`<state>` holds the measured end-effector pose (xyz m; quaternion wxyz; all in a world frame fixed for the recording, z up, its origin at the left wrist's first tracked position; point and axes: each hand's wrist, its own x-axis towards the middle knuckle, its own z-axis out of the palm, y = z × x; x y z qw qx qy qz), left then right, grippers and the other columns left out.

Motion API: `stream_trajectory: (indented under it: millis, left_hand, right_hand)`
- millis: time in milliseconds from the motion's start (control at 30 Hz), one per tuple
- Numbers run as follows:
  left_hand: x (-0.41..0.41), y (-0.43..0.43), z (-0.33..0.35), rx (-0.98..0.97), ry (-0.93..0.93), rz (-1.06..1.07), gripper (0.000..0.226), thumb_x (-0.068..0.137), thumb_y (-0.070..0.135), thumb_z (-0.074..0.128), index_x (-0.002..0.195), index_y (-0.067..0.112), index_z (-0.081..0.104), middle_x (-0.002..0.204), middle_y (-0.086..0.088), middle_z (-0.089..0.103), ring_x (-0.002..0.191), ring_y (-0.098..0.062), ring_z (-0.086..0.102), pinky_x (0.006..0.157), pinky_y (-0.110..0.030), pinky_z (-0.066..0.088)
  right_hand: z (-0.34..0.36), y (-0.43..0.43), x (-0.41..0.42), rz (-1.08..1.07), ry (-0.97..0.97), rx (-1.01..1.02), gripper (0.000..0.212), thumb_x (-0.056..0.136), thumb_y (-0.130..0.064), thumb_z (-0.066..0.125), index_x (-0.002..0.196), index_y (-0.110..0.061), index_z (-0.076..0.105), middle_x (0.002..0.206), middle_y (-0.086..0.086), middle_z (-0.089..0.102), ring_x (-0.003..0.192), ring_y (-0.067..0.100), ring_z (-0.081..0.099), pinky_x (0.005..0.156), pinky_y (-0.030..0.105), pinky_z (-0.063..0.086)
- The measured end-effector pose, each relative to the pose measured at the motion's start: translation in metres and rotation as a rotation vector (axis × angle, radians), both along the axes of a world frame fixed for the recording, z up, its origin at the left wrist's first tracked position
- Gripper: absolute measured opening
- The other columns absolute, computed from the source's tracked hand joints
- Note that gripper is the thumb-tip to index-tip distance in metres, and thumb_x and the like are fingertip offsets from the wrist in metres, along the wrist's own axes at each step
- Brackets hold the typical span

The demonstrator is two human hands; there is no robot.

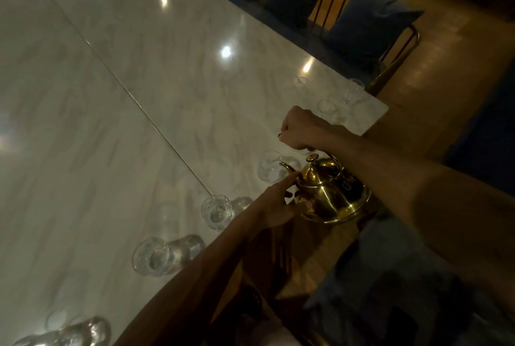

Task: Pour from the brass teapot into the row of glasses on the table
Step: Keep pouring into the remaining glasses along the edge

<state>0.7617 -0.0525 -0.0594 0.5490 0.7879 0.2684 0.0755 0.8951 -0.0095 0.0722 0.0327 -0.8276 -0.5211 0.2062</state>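
The brass teapot point(331, 192) hangs tilted above the table's near edge, its spout aimed at a clear glass point(269, 168). My right hand point(303, 129) is shut on the teapot's top handle. Below the spout my left hand point(278, 203) touches the pot's front with fingers spread, index pointing along the spout. Several glasses run in a row along the near edge: one point(217, 210) left of my left hand, one point(154, 256) nearer, one point(69, 331) at the bottom left, and small ones point(326, 107) beyond my right hand.
The long white marble table point(139, 95) has a thin seam running diagonally. Blue-cushioned chairs point(367, 25) with brass frames line the far side. A wooden floor point(446, 67) lies to the right. A blue seat point(390, 262) is below my right arm.
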Motion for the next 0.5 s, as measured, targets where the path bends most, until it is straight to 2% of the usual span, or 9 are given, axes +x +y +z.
stream_trajectory:
  millis: [133,267,500]
  left_hand:
    - [0.0014,-0.0012,0.0020,-0.007,-0.015,0.011,0.073,0.094,0.039,0.066,0.157,0.029,0.029,0.154,0.004,0.045,0.137,-0.013,0.047,0.110,-0.034,0.045]
    - [0.0024,-0.0016,0.0023,-0.006,-0.022,0.018,0.074,0.094,0.038,0.067,0.157,0.028,0.029,0.154,0.003,0.045,0.137,-0.013,0.047,0.110,-0.035,0.045]
    - [0.0022,0.0004,0.0035,0.001,-0.027,0.021,0.072,0.095,0.037,0.065,0.156,0.028,0.029,0.155,0.002,0.045,0.137,-0.015,0.047,0.110,-0.037,0.046]
  right_hand:
    - [-0.0008,0.0015,0.0021,-0.007,0.005,-0.006,0.031,0.091,-0.024,0.065,0.117,-0.006,0.067,0.096,0.010,0.070,0.067,0.023,0.065,0.069,0.038,0.060]
    - [-0.0003,0.0014,0.0019,0.000,0.011,-0.015,0.029,0.091,-0.022,0.065,0.115,-0.005,0.068,0.094,0.011,0.072,0.068,0.024,0.066,0.063,0.034,0.055]
    - [0.0005,0.0034,0.0009,0.002,0.017,-0.016,0.033,0.092,-0.021,0.065,0.121,-0.004,0.066,0.100,0.013,0.072,0.073,0.027,0.071,0.059,0.032,0.055]
